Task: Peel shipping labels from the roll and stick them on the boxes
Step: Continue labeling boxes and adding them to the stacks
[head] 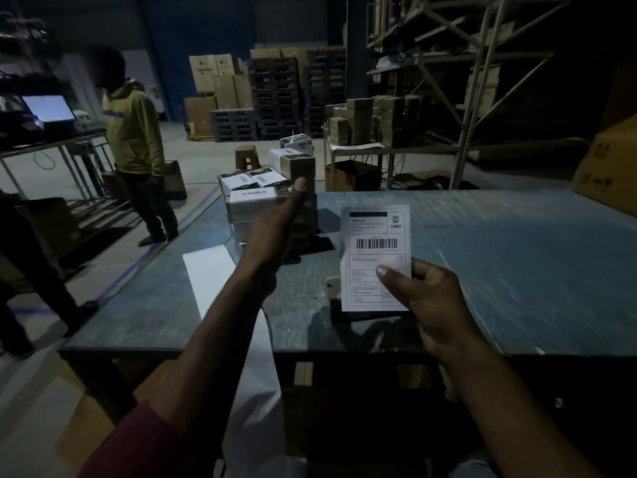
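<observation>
My right hand (422,293) pinches a white shipping label (375,250) with a barcode by its lower right corner and holds it upright above the grey table (499,253). My left hand (275,225) reaches forward, thumb up, and grips a stack of plain brown boxes (303,174) at the table's far left. Beside that stack sit white-labelled boxes (253,198). A white strip of label backing (213,274) runs from the table over its near edge. The roll itself is mostly hidden behind the label.
A person in a yellow hoodie (134,132) stands on the floor to the left near a table with a lit screen (48,108). Stacked cartons and pallets (262,94) fill the back. Metal shelving (465,81) and a table of small boxes (375,120) stand right.
</observation>
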### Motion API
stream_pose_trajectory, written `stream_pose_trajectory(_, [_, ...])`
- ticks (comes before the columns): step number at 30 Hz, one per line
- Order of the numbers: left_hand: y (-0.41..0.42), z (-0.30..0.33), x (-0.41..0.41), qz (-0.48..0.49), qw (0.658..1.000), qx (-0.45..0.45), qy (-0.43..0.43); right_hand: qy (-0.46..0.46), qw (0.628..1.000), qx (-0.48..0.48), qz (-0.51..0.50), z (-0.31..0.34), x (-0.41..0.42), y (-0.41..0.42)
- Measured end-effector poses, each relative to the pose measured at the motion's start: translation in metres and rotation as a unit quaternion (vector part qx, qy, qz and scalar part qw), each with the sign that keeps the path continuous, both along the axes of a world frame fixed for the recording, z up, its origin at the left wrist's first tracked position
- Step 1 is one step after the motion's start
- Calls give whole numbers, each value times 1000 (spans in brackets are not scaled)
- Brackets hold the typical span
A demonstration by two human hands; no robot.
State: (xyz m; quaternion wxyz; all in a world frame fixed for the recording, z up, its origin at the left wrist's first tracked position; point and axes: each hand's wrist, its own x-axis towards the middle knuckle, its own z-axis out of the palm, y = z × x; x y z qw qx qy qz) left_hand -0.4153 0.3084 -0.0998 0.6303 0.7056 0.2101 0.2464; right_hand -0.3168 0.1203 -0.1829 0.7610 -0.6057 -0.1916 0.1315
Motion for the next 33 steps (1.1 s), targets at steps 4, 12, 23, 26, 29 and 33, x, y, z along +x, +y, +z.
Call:
stream_pose_trajectory(4, [-17, -47, -1, -36, 997, -57, 35, 77, 996, 0, 34, -10, 7, 1])
stream_pose_trajectory(12, [-23, -77, 5, 29, 995, -79, 51, 128, 984, -95, 75, -17, 15, -4])
stream_pose_trajectory(23, [-5, -85, 22, 50, 990, -94, 90, 13, 970, -241, -9, 0, 50, -2])
stream_pose_trajectory(26, [-3, -86, 25, 46, 989, -101, 99, 31, 969, -246, -8, 1, 56, 3])
stream_pose_trajectory(29, [-4, -90, 27, 54, 987, -109, 103, 61, 967, -247, 5, 0, 58, 5])
stream_pose_trajectory(33, [-4, -92, 28, 54, 988, -102, 104, 53, 967, -248, -15, 0, 59, 7])
